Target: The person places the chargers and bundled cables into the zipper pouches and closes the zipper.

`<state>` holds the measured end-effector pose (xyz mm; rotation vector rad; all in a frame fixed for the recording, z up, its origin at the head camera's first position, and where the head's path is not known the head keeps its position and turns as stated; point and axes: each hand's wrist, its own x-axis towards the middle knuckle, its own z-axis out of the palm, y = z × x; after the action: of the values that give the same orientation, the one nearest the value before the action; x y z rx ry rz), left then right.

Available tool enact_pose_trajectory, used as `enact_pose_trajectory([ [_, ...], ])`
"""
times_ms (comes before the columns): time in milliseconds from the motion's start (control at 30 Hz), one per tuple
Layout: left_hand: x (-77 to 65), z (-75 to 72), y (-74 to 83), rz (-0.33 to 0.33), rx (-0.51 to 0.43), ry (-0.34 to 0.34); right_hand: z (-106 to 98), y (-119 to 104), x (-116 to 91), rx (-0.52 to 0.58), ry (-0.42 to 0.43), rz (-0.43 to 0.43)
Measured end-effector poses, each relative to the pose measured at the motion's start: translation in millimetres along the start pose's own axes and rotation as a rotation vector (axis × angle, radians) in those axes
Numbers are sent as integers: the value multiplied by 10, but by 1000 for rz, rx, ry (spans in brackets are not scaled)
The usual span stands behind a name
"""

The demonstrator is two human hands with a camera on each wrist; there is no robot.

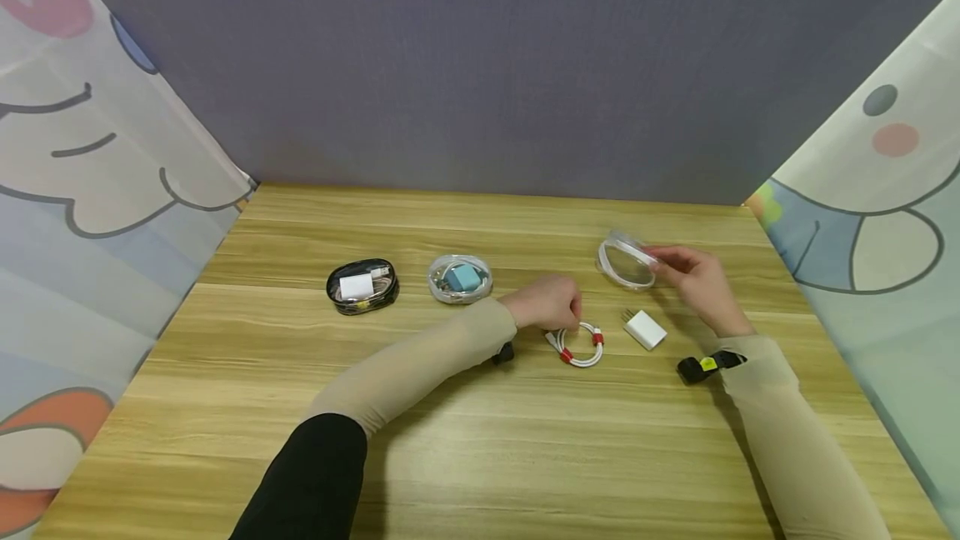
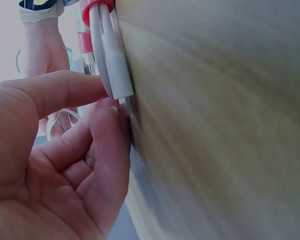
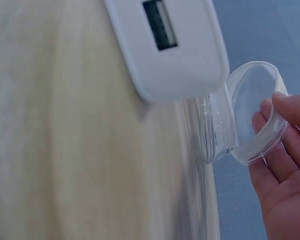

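My left hand pinches the edge of a coiled white charging cable between thumb and finger. Red ties bind the coil, and in the left wrist view its white plug end lies close to the wood. On the right, my right hand grips the raised lid of a round clear zip pouch, whose base rests on the table. Between the hands lies a white charger plug, prongs toward the back left. Its USB port faces the right wrist camera.
A black-rimmed pouch holding a white charger and cable lies at the left of the wooden table. Beside it is a clear pouch with a blue charger inside. A grey panel stands along the back edge.
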<state>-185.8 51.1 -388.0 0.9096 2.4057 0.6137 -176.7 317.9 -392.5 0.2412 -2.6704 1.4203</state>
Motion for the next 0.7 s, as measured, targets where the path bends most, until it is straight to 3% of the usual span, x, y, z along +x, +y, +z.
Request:
enact_pose_trajectory([
  [233,-16,-2,-34,43,55,23,-10,54,-14,32,-11,-25],
  [433,-40,-52,-78,36,66,94,-2,68,-18,40,-11,-10],
  [700,17,-97,-167,-1,-93,171,-6,65,-13,48,-15,-19],
])
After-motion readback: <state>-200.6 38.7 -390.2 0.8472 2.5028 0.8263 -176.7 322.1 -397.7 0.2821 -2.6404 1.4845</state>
